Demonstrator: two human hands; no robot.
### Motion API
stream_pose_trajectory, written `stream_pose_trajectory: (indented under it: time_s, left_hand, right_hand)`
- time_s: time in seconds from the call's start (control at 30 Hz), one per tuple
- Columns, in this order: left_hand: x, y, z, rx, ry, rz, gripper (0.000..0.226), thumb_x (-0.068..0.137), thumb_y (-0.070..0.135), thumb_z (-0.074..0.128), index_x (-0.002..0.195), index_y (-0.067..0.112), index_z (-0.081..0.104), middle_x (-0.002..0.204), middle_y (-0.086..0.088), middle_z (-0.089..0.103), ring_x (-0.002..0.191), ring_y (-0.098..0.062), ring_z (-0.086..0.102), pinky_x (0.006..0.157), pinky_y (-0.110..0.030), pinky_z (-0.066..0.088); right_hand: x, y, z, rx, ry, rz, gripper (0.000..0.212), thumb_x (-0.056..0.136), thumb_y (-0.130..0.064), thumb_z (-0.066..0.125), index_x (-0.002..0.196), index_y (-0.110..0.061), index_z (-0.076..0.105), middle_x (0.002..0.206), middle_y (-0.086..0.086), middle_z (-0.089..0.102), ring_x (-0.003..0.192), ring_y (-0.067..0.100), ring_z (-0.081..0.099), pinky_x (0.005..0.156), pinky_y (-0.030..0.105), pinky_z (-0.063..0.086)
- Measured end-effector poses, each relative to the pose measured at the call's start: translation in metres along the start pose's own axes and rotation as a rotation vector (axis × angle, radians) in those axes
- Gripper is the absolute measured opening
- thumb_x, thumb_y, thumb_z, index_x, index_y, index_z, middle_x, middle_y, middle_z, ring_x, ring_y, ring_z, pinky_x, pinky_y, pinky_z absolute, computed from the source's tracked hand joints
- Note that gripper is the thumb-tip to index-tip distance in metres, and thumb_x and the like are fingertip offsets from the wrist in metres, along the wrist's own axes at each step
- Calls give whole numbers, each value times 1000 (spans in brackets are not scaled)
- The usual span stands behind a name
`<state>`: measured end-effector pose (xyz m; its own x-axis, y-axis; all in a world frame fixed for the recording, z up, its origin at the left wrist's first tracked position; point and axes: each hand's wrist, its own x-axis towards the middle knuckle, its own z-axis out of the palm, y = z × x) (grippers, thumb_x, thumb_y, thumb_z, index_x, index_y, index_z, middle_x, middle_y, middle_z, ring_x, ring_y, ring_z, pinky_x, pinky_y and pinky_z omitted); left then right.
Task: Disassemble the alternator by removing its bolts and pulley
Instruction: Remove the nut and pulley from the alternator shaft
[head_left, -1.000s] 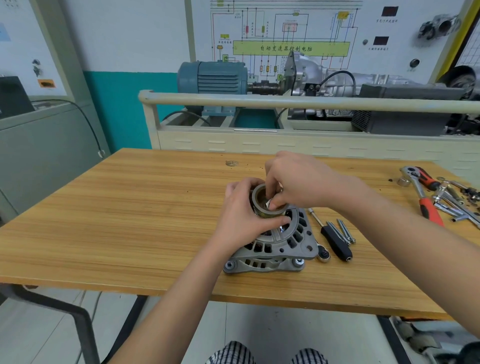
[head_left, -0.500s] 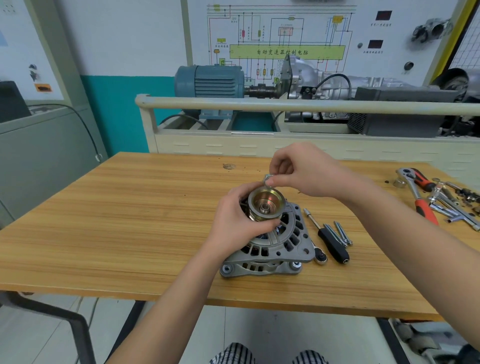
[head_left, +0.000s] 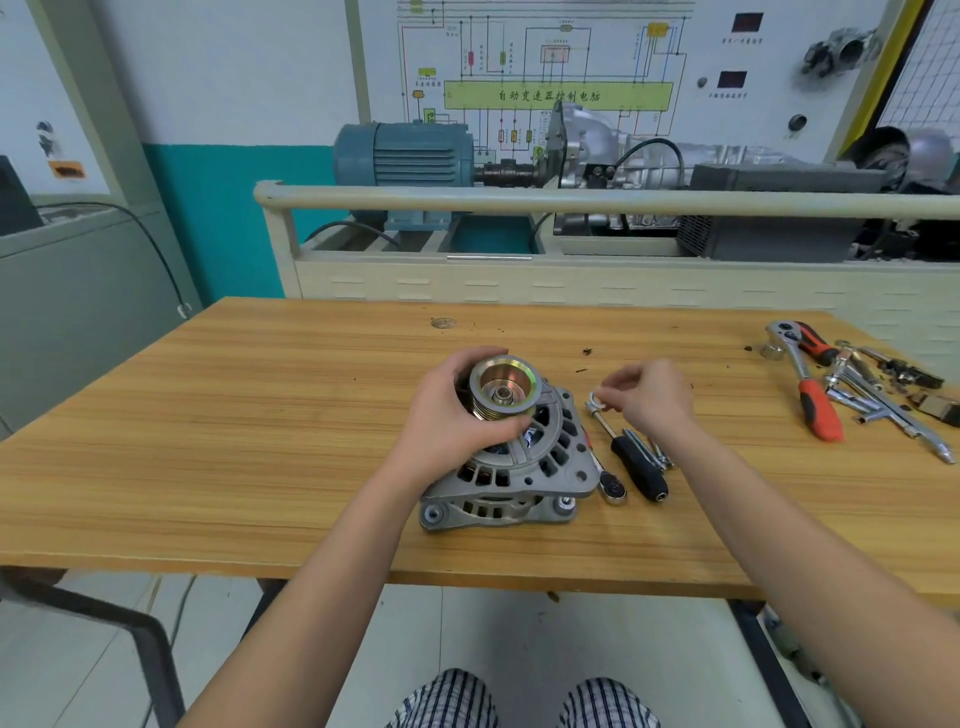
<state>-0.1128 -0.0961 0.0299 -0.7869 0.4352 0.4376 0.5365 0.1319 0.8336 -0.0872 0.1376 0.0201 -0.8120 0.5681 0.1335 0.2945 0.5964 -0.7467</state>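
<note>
The grey alternator lies on the wooden table with its brass-coloured pulley facing up. My left hand grips the pulley around its grooved rim. The shaft end shows in the pulley's bowl with no nut on it. To the right of the alternator, my right hand is low over the table. Its thumb and forefinger pinch a small silver ring-shaped part, which is down at the table surface.
A black-handled driver, a small ratchet head and loose long bolts lie right of the alternator. Red-handled ratchets and other tools are at the far right. A training bench with a motor stands behind the table.
My right hand lifted the small silver part out of the pulley and carried it right and down to the table beside the driver. My left hand kept its grip on the pulley.
</note>
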Motion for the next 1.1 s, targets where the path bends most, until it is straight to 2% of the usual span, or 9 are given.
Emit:
stream_pose_trajectory:
  time_s: [0.13, 0.3, 0.47, 0.53, 0.67, 0.73, 0.87, 1.0, 1.1]
  left_hand:
    - [0, 1, 2, 65, 2, 3, 69, 59, 22, 92, 118, 27, 56, 113, 14, 62, 107, -1, 57, 90, -17, 46]
    - [0, 0, 6, 226, 62, 20, 69, 54, 36, 93, 111, 27, 55, 106, 22, 50, 111, -9, 45, 85, -10, 35]
    - [0, -2, 4, 179, 107, -12, 69, 53, 33, 94, 111, 27, 57, 113, 4, 61, 107, -11, 55, 90, -22, 45]
    - [-1, -2, 4, 153, 107, -6, 68, 54, 29, 94, 112, 26, 60, 113, 4, 63, 107, -10, 57, 92, -24, 46]
    - [-3, 0, 0, 75, 82, 7, 65, 55, 19, 94, 112, 25, 63, 106, 14, 68, 101, 3, 60, 88, -14, 46]
    - [-3, 0, -1, -3, 60, -9, 69, 56, 12, 93, 118, 18, 63, 109, 10, 69, 104, 1, 62, 92, -18, 47]
    - [-4, 1, -3, -89, 61, -16, 73, 59, 5, 90, 125, 14, 60, 116, 5, 69, 110, -5, 62, 100, -29, 48]
    - [-4, 3, -3, -102, 68, -15, 71, 60, 5, 90, 124, 17, 61, 116, 5, 68, 111, -4, 62, 101, -31, 48]
    - [-4, 6, -4, -114, 76, -1, 69, 59, 8, 90, 119, 24, 61, 114, 8, 69, 110, -3, 62, 101, -30, 48]
  right_hand:
    - [4, 21, 12, -252, -3, -26, 12, 83, -20, 74, 91, -12, 73, 92, 4, 71, 76, 13, 60, 68, 25, 48]
    - [10, 33, 25, -432, -99, -15, 25, 82, -27, 74, 101, -10, 73, 106, 9, 69, 113, 26, 55, 93, 38, 49]
    - [9, 37, 30, -519, -121, -56, 30, 88, -30, 67, 111, -11, 70, 117, 9, 66, 124, 29, 42, 99, 39, 40]
    - [8, 30, 25, -393, -97, -92, 28, 90, -24, 66, 115, -10, 68, 118, 8, 66, 113, 23, 53, 94, 32, 45]
    - [-14, -13, 3, 243, 104, -228, 21, 91, -18, 63, 111, -11, 68, 108, 1, 69, 85, 5, 61, 79, 18, 50]
    - [-32, -35, -10, 464, -4, -379, 20, 89, -20, 66, 109, -18, 68, 104, -7, 70, 92, 4, 63, 84, 22, 54]
    - [-57, -53, -12, 369, -510, -552, 61, 75, -20, 79, 130, -24, 53, 133, -6, 57, 123, 6, 52, 103, 23, 43]
    - [-59, -53, -7, 356, -481, -553, 77, 68, -12, 85, 132, -30, 46, 139, -9, 49, 129, 5, 46, 111, 28, 37]
    - [-60, -54, -1, 285, -410, -613, 86, 63, -14, 88, 137, -23, 46, 141, -5, 46, 131, 10, 45, 112, 36, 37]
